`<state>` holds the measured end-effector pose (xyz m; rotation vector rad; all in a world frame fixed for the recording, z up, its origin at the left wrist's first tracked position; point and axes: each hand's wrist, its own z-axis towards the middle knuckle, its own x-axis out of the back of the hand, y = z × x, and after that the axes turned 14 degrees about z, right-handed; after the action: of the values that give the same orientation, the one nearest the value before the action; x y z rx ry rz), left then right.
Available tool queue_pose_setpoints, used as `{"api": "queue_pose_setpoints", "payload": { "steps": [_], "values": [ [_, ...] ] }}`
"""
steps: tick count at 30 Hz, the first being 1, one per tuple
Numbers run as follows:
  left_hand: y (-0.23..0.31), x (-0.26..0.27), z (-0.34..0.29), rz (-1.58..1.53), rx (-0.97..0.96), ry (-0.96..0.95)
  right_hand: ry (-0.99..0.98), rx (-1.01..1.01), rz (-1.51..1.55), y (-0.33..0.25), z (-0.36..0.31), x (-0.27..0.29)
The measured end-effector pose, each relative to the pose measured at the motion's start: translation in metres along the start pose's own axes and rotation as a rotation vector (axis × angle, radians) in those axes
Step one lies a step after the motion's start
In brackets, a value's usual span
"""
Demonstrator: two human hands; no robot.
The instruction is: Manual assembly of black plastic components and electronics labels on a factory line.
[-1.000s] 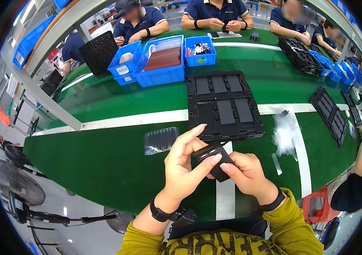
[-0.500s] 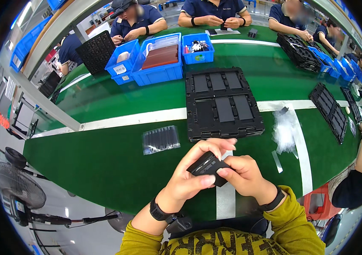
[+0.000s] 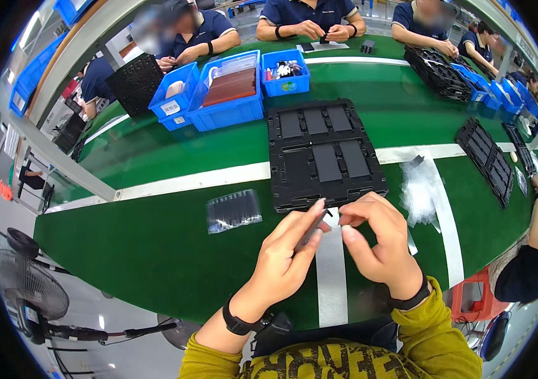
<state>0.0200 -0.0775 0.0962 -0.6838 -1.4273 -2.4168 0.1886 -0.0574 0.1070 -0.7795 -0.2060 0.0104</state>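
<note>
My left hand (image 3: 286, 252) grips a thin, flat black device (image 3: 310, 232), tilted nearly edge-on between thumb and fingers. Just right of it is my right hand (image 3: 379, 241), its thumb and fingertips brought together in a pinch beside the device's upper end. Whatever those fingertips hold, if anything, is too small to make out. Beyond both hands lies a stack of black trays (image 3: 275, 151) with flat dark rectangular pieces (image 3: 327, 163) in several of its slots.
On the green table, a clear bag of dark strips (image 3: 234, 211) lies left and a heap of clear films (image 3: 419, 196) right. Blue bins (image 3: 228, 117) stand farther back. Another black tray (image 3: 484, 161) lies right. Several co-workers sit around; a metal post (image 3: 67, 151) rises at left.
My right hand has come off the device and moved slightly right. My left hand has turned the device from showing its broad face to nearly edge-on. The view has shifted slightly.
</note>
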Motion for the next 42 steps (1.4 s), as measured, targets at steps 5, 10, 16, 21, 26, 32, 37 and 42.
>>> {"api": "queue_pose_setpoints", "payload": {
  "steps": [5,10,16,21,26,32,37,42],
  "values": [
    [0.002,-0.008,-0.002,0.017,-0.032,-0.078,-0.051,0.066,-0.068,-0.002,-0.002,0.001],
    [0.002,-0.012,-0.003,0.031,-0.039,-0.093,-0.047,0.044,-0.072,-0.004,-0.003,0.004],
    [0.000,-0.013,-0.003,0.026,-0.039,-0.091,-0.031,0.003,-0.059,-0.004,-0.005,0.003],
    [0.001,-0.014,-0.003,0.020,-0.051,-0.083,-0.013,0.032,-0.079,-0.001,-0.006,0.002],
    [0.000,-0.015,-0.003,0.042,-0.056,-0.080,-0.006,0.081,-0.106,-0.001,-0.005,0.001],
    [0.001,-0.019,-0.005,0.109,-0.032,-0.047,-0.017,0.088,-0.121,0.000,-0.007,-0.001],
    [-0.003,-0.017,-0.002,0.141,-0.026,-0.067,-0.162,0.081,-0.191,-0.002,-0.005,0.000],
    [-0.009,-0.014,-0.005,-0.399,0.171,-0.104,-0.082,0.056,0.046,0.000,-0.004,0.001]
  ]
}}
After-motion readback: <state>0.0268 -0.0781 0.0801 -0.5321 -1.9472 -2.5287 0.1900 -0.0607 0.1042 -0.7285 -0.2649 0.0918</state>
